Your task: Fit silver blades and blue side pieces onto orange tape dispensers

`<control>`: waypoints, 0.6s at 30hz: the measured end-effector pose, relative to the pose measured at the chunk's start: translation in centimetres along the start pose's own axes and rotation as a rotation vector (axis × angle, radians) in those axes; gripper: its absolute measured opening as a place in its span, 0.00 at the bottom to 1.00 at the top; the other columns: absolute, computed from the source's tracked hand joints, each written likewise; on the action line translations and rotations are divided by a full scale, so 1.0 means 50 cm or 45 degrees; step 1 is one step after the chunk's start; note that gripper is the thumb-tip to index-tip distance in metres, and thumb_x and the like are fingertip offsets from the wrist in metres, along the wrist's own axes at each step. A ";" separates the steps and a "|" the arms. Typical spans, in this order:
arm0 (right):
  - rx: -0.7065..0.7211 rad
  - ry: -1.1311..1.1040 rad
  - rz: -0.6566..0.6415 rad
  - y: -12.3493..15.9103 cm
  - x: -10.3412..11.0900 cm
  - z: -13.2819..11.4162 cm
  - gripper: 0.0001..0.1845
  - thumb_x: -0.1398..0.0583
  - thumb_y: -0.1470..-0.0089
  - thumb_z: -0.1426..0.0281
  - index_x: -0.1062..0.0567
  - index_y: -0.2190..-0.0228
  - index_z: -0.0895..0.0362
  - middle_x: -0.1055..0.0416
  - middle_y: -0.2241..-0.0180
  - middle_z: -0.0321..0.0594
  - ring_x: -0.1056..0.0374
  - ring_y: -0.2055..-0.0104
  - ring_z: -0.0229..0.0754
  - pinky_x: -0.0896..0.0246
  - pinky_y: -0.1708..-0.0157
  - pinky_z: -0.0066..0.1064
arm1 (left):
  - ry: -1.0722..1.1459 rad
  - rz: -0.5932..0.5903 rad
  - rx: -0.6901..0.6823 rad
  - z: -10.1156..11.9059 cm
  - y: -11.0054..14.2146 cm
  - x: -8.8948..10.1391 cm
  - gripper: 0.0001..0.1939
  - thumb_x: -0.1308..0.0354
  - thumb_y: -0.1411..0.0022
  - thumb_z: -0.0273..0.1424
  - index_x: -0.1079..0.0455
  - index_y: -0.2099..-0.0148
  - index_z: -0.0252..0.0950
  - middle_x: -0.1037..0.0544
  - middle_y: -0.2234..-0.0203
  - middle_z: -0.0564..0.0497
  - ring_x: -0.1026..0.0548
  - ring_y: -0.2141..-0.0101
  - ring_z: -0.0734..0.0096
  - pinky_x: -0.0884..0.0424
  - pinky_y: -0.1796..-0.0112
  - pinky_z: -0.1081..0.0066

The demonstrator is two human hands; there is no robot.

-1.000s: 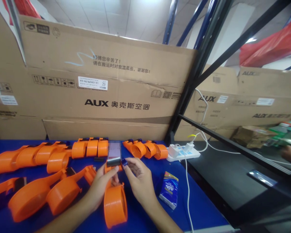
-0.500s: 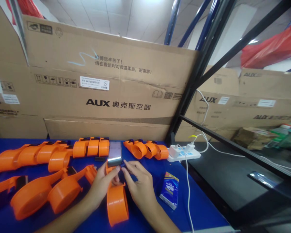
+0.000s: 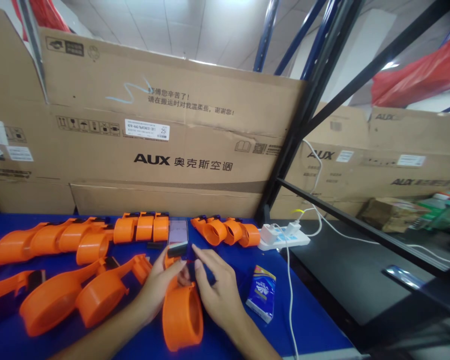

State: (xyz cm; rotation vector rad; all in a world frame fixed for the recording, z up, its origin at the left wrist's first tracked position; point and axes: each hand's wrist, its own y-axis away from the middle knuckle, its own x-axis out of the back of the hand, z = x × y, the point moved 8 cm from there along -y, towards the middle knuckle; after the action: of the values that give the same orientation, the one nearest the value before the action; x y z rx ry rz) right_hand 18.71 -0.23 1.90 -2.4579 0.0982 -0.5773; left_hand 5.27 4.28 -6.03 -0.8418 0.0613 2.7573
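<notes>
My left hand (image 3: 161,277) is closed round the arm of an orange tape dispenser (image 3: 182,317), whose wide ring hangs toward me. The far end of the arm is partly hidden by my fingers. My right hand (image 3: 219,285) is just right of it, thumb and index finger apart, with nothing seen between them. Beyond both hands a phone (image 3: 178,234) with a lit screen leans upright. More orange dispensers lie about: a row at the left (image 3: 43,239), a group by the phone (image 3: 144,227), a group to its right (image 3: 232,232) and larger ones nearer me (image 3: 101,297).
A blue tissue pack (image 3: 261,294) lies right of my hands on the blue tabletop (image 3: 303,320). Behind it are a white power strip (image 3: 285,236) and a trailing white cable (image 3: 290,300). A tall cardboard box wall (image 3: 195,135) and a black rack post (image 3: 296,130) border the table.
My right thumb and index finger, earlier together at a small dark blue part by the dispenser's end, have parted. The dispenser's ring has turned slightly, showing more of its opening.
</notes>
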 end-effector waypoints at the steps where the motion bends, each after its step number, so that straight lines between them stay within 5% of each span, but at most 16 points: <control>1: -0.090 -0.096 0.032 -0.007 0.008 0.006 0.20 0.43 0.32 0.62 0.24 0.42 0.50 0.21 0.51 0.45 0.24 0.49 0.50 0.28 0.46 0.42 | 0.048 -0.049 0.046 -0.003 0.004 -0.008 0.26 0.29 0.40 0.35 0.31 0.42 0.40 0.18 0.73 0.52 0.20 0.75 0.70 0.26 0.69 0.73; 4: -0.360 -0.474 -0.086 -0.025 -0.005 0.021 0.21 0.42 0.33 0.55 0.23 0.45 0.50 0.22 0.49 0.43 0.26 0.46 0.52 0.28 0.47 0.44 | 0.168 -0.224 0.214 -0.015 0.020 -0.037 0.48 0.32 0.36 0.36 0.57 0.25 0.50 0.15 0.64 0.46 0.16 0.72 0.58 0.23 0.68 0.65; 6: -0.444 -0.706 -0.283 -0.032 -0.031 0.016 0.22 0.42 0.34 0.52 0.22 0.47 0.50 0.22 0.50 0.42 0.25 0.48 0.52 0.28 0.48 0.43 | 0.211 -0.286 0.269 -0.016 0.030 -0.050 0.51 0.33 0.35 0.36 0.64 0.23 0.52 0.15 0.57 0.40 0.14 0.68 0.51 0.21 0.65 0.58; 8: -0.470 -0.826 -0.381 -0.035 -0.043 0.014 0.22 0.41 0.36 0.51 0.21 0.50 0.52 0.21 0.53 0.42 0.25 0.50 0.51 0.28 0.50 0.42 | 0.195 -0.274 0.288 -0.014 0.034 -0.054 0.50 0.32 0.35 0.37 0.61 0.23 0.54 0.18 0.48 0.37 0.14 0.60 0.47 0.21 0.58 0.52; 11: -0.490 -0.793 -0.274 -0.039 -0.032 0.031 0.22 0.37 0.38 0.52 0.22 0.51 0.52 0.21 0.57 0.41 0.25 0.53 0.49 0.30 0.53 0.39 | 0.091 -0.287 0.177 0.004 0.031 -0.060 0.45 0.27 0.41 0.32 0.43 0.27 0.50 0.24 0.40 0.36 0.19 0.48 0.43 0.26 0.47 0.47; 14: -0.440 -0.579 -0.085 -0.044 -0.011 0.047 0.23 0.34 0.42 0.52 0.24 0.52 0.54 0.23 0.64 0.38 0.27 0.62 0.44 0.32 0.59 0.35 | -0.010 -0.301 0.022 0.022 0.022 -0.055 0.36 0.24 0.46 0.31 0.28 0.37 0.39 0.23 0.40 0.36 0.23 0.43 0.43 0.27 0.44 0.52; 18: -0.344 -0.363 -0.069 -0.048 -0.022 0.045 0.22 0.33 0.43 0.52 0.27 0.55 0.55 0.25 0.68 0.36 0.31 0.68 0.40 0.35 0.64 0.32 | -0.090 -0.076 0.059 0.011 0.007 -0.010 0.26 0.30 0.39 0.41 0.24 0.42 0.36 0.18 0.48 0.38 0.21 0.47 0.44 0.22 0.52 0.58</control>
State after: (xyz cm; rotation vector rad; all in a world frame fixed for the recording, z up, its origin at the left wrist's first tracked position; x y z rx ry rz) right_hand 18.52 3.16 1.25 -2.7859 -0.0063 -0.2421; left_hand 5.31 3.90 -5.31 -0.7222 0.0847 2.7159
